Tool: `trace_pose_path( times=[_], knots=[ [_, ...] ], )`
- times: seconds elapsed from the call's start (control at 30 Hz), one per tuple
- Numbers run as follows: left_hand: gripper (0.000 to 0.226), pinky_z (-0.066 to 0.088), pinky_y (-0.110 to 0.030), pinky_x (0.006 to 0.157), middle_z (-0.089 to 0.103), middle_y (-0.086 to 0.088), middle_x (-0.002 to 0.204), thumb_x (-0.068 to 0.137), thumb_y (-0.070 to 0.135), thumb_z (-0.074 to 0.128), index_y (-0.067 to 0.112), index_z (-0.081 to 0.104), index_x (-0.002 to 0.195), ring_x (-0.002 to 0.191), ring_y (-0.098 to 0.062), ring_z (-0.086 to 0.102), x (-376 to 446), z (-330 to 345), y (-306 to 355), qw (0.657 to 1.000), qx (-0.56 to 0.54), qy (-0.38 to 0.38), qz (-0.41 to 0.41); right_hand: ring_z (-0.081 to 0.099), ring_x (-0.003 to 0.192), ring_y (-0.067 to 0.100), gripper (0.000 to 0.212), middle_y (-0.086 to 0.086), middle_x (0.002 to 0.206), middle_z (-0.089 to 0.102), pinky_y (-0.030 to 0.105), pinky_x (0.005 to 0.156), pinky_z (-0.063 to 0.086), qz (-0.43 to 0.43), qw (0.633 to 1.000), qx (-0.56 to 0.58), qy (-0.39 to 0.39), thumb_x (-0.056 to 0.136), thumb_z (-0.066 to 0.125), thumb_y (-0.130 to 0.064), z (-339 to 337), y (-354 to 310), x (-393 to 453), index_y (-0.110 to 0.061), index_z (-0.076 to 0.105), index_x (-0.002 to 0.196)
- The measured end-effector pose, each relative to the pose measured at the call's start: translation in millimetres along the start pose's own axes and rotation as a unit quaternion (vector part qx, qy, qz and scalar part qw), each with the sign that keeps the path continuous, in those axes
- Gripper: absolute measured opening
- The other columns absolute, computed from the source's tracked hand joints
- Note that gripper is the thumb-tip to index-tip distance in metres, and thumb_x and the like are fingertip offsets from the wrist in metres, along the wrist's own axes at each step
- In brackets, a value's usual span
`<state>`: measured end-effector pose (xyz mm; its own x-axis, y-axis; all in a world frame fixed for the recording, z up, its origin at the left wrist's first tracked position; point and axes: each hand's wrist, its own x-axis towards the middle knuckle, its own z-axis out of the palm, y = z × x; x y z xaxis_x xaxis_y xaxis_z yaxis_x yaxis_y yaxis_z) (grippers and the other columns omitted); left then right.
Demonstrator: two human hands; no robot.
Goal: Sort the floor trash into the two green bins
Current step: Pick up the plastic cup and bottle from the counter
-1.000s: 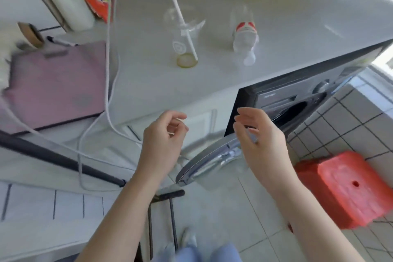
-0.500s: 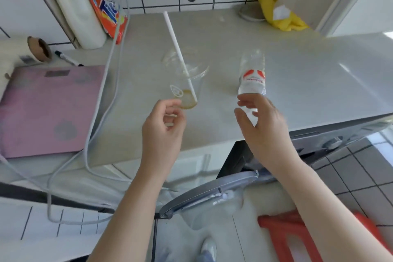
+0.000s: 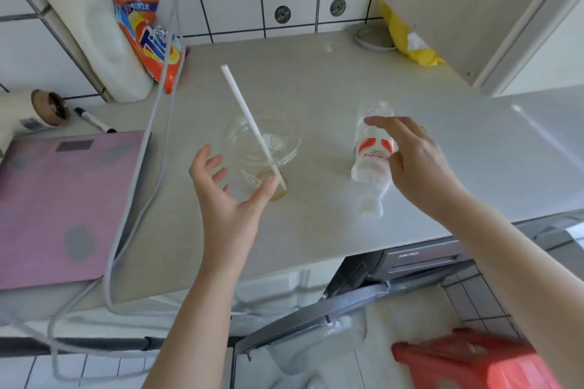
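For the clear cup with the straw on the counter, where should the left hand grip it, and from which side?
Grip the plastic cup round its side wall, coming from the left, where the open left hand is. It stands upright, and the straw leaning out of its mouth makes a grasp from above awkward. The smooth wall suits a wrapping grip.

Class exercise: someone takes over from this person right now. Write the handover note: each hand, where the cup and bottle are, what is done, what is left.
Left hand: open, fingers spread beside the cup, not gripping.
Right hand: open, fingers over the bottle, no grip shown.
Cup stands on the counter, straw in it, a little brownish liquid at the bottom.
Bottle looks empty and lies on the counter, cap end toward the person.
Done: nothing picked up. No green bins in view.
Left: grasp both, find the bins, sort them.
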<state>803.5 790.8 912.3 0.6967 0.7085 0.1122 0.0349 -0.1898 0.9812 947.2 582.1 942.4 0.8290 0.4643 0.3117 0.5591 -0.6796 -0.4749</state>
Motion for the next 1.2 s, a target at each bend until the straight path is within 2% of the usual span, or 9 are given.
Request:
trace_pose_path(
  times=[0.2,0.37,0.47,0.57,0.73,0.87,0.97,1.07,1.2],
  knots=[
    [0.102,0.034,-0.035,0.112,0.031,0.003,0.144,0.059,0.025,0.086,0.045,0.020,0.134,0.132,-0.007,0.039,13.8,10.2,-5.5,0.997,-0.058,-0.051,-0.013,0.016,0.138,0.033,0.092,-0.005,0.154,0.017,0.052,0.103,0.038,-0.016,0.983,-0.135,-0.123,0.079,0.049,0.016,11.4,22.5,12.1,-0.044,0.023,0.143],
    [0.100,0.049,-0.018,0.090,0.043,0.005,0.133,0.063,-0.002,0.084,0.029,0.025,0.138,0.118,-0.004,0.053,22.7,17.7,-5.3,0.994,-0.077,-0.076,0.021,0.000,0.143,0.035,0.090,-0.007,0.156,0.001,0.055,0.109,0.029,-0.011,0.973,-0.163,-0.160,0.081,0.053,0.008,20.5,22.9,17.6,-0.044,0.015,0.145],
    [0.104,0.048,-0.036,0.100,0.044,0.001,0.133,0.059,0.003,0.087,0.032,0.026,0.139,0.116,-0.002,0.052,24.7,21.8,-6.8,0.994,-0.071,-0.085,0.019,0.001,0.144,0.035,0.088,-0.008,0.157,0.005,0.054,0.113,0.028,-0.032,0.972,-0.172,-0.156,0.079,0.052,0.011,20.3,20.0,19.9,-0.039,0.019,0.144],
    [0.108,0.047,-0.054,0.097,0.045,0.002,0.132,0.055,0.012,0.088,0.035,0.026,0.139,0.122,-0.006,0.048,26.8,25.2,-7.4,0.993,-0.077,-0.085,0.014,0.004,0.143,0.040,0.089,-0.004,0.156,0.009,0.054,0.109,0.031,-0.062,0.968,-0.184,-0.159,0.076,0.049,0.015,19.8,15.5,18.5,-0.042,0.025,0.140],
    [0.103,0.048,-0.051,0.097,0.050,-0.003,0.130,0.055,0.015,0.089,0.029,0.029,0.138,0.119,-0.019,0.054,30.1,27.4,-9.0,0.995,-0.069,-0.070,0.013,0.010,0.139,0.044,0.083,0.001,0.154,0.013,0.055,0.101,0.040,-0.074,0.965,-0.203,-0.150,0.076,0.054,0.014,20.0,10.5,16.0,-0.042,0.034,0.133],
    [0.094,0.050,-0.055,0.091,0.055,-0.003,0.125,0.052,0.026,0.090,0.026,0.038,0.131,0.114,-0.025,0.058,29.6,24.4,-5.7,0.996,-0.067,-0.061,0.002,0.015,0.139,0.039,0.069,-0.001,0.151,0.024,0.052,0.108,0.034,-0.099,0.977,-0.141,-0.125,0.076,0.071,-0.005,21.2,10.2,13.6,-0.032,0.039,0.131],
    [0.088,0.057,-0.037,0.083,0.056,-0.009,0.125,0.054,0.018,0.090,0.021,0.042,0.127,0.113,-0.022,0.060,27.8,21.7,1.6,0.993,-0.087,-0.077,-0.002,0.022,0.139,0.027,0.077,-0.001,0.142,0.036,0.038,0.115,0.024,-0.094,0.992,-0.003,-0.089,0.068,0.082,-0.019,16.1,1.8,8.2,-0.020,0.037,0.131],
    [0.078,0.052,-0.012,0.064,0.058,-0.012,0.124,0.060,-0.004,0.085,0.018,0.044,0.123,0.107,-0.015,0.062,24.1,23.0,13.4,0.988,-0.120,-0.098,0.000,0.034,0.132,0.022,0.086,-0.009,0.135,0.040,0.030,0.102,0.033,-0.022,0.989,0.135,-0.062,0.065,0.084,-0.016,2.7,-12.1,-4.5,-0.022,0.031,0.132],
    [0.072,0.052,-0.013,0.062,0.061,-0.009,0.120,0.067,-0.009,0.078,0.016,0.044,0.125,0.095,-0.009,0.065,14.8,27.3,30.3,0.981,-0.139,-0.136,0.012,0.048,0.120,0.015,0.086,-0.015,0.129,0.044,0.034,0.099,0.043,0.023,0.976,0.217,-0.019,0.065,0.084,-0.018,-13.3,-27.2,-28.7,-0.034,0.029,0.129]
  ],
)
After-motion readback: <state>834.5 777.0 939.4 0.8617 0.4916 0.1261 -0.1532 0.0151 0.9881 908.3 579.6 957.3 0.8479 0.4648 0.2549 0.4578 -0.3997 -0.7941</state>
